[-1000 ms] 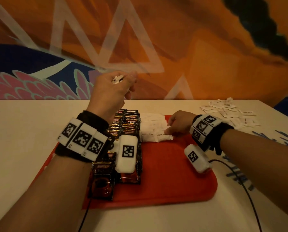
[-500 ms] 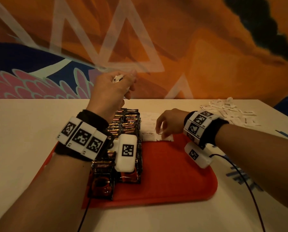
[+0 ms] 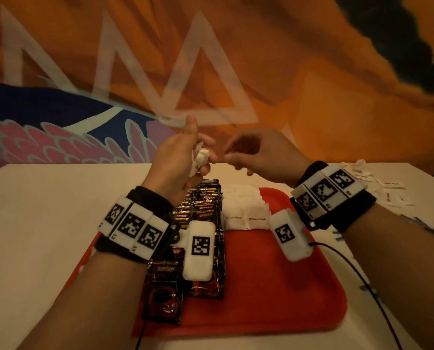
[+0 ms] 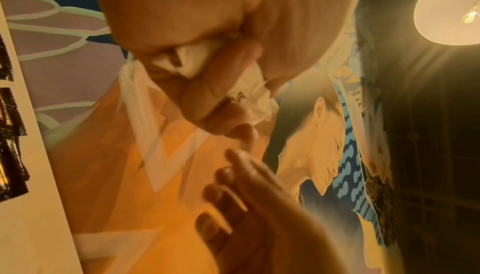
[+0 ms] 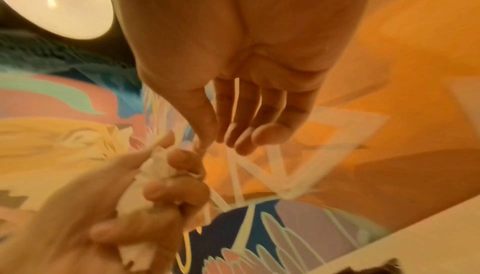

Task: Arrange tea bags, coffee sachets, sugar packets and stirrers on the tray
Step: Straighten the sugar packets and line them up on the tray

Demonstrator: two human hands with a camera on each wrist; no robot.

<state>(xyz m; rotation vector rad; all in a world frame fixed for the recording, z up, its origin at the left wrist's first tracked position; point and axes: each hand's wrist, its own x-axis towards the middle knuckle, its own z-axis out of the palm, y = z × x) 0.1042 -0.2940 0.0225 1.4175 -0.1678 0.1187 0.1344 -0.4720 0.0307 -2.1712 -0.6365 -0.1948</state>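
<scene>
My left hand [image 3: 185, 157] is raised above the far end of the red tray [image 3: 274, 286] and grips a bunch of white sugar packets [image 3: 200, 157], also seen as crumpled white paper [image 4: 249, 91] between its curled fingers. My right hand [image 3: 251, 152] hovers just right of it, fingers relaxed and nearly straight [image 5: 244, 134], holding nothing, its fingertips close to the packets [image 5: 153, 167]. On the tray lie rows of dark coffee sachets [image 3: 200, 213] at the left and a row of white brown-sugar packets [image 3: 246, 210] beside them.
A loose heap of white packets [image 3: 387, 188] lies on the pale table at the far right. A black cable [image 3: 362, 281] runs from my right wrist over the tray's right edge. A painted wall [image 3: 311, 84] stands behind the table, and a lit lamp [image 4: 449, 7] hangs above.
My right hand has lifted off the sugar packets on the tray and risen to meet my left hand. The left hand stayed raised with its bunch of packets.
</scene>
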